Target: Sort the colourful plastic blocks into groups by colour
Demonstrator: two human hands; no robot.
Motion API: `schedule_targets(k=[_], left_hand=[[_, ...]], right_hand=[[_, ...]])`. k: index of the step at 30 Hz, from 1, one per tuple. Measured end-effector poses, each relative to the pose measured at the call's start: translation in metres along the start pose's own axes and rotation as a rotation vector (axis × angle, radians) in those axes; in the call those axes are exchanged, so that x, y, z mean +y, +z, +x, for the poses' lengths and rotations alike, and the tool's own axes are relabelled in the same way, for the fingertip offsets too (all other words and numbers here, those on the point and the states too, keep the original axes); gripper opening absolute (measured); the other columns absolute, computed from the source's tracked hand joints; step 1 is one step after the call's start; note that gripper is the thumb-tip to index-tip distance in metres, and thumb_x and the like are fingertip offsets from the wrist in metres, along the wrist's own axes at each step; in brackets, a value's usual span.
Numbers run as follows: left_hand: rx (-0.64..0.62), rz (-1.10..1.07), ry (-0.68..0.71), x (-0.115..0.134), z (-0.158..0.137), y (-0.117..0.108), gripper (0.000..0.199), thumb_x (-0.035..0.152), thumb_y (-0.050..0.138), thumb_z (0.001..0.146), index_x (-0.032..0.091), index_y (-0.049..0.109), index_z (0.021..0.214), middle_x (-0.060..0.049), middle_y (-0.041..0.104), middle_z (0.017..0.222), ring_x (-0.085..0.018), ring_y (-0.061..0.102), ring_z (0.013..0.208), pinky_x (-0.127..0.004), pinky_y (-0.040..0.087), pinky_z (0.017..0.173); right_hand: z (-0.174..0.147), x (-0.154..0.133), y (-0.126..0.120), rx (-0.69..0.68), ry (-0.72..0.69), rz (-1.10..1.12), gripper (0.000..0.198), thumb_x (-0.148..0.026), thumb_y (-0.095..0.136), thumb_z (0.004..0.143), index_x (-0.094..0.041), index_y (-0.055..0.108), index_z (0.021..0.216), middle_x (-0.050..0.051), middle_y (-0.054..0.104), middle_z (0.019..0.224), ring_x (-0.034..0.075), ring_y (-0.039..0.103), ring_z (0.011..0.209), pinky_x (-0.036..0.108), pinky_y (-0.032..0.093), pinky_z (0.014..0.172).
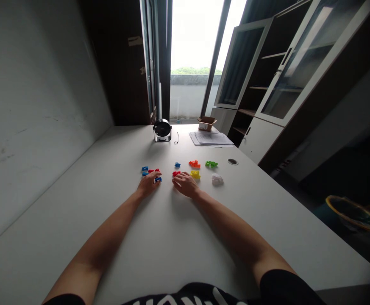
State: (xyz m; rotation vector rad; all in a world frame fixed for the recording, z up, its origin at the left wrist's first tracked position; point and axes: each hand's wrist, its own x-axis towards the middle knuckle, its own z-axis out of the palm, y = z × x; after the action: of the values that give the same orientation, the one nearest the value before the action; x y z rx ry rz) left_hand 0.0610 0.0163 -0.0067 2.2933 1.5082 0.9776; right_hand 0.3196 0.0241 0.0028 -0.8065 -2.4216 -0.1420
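Note:
My left hand (148,184) rests on the white table (159,237), fingers apart and curved around small plastic pieces. A blue piece (158,180) shows between its thumb and fingers, and a red piece (151,171) lies just beyond the knuckles. Two more blue pieces, one farther (144,168) and one nearer (145,174), are left of the fingers. My right hand (186,185) lies palm down, fingers spread, beside a red piece (176,173) at its fingertips; firm contact is unclear. Yellow pieces (195,174) sit just behind this hand.
Farther back are a blue piece (177,164), orange pieces (194,163) and green pieces (211,163). Clear or whitish pieces (217,179) lie right, near a round cable hole (232,162). A small black fan (162,130), papers (210,138) and an open cardboard box (207,123) stand beyond.

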Motion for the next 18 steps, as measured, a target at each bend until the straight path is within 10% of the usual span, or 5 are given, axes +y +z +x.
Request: schedule_targets(k=[18], left_hand=[[-0.072,-0.628,-0.055,0.025,0.001,0.013,0.034,0.031,0.067,0.089,0.021,0.063,0.122,-0.006,0.071,0.097,-0.017,0.065,0.081,-0.031,0.052,0.074]], right_hand=[[-0.001,0.000,0.002,0.057,-0.024,0.022,0.040,-0.023,0.061,0.097,-0.023,0.055,0.137,0.010,0.070,0.114,0.027,0.062,0.107,0.043,0.050,0.092]])
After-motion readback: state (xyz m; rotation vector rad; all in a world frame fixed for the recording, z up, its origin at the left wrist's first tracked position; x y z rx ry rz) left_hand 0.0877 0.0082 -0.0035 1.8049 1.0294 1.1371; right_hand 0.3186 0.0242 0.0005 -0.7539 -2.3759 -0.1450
